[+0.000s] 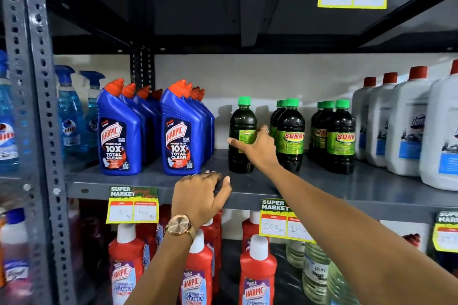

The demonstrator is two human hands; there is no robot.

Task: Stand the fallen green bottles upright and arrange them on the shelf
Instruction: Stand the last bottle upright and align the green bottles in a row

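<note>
A dark green bottle with a green cap [241, 116] stands upright alone on the grey middle shelf [347, 188]. My right hand [257, 147] wraps around its label from the right side. Two rows of the same green-capped bottles stand upright further right, one row [290, 131] close beside my hand and another row [340, 136] beyond it. My left hand [200, 195], with a watch on the wrist, rests on the shelf's front edge with fingers curled over the lip. No bottle lies on its side in view.
Blue Harpic bottles [181, 131] stand left of the lone green bottle, with a gap between. Large white jugs with red caps [406, 121] fill the right end. Red bottles [257, 270] crowd the shelf below. Price tags [132, 205] hang from the shelf edge. A perforated upright post [37, 106] stands left.
</note>
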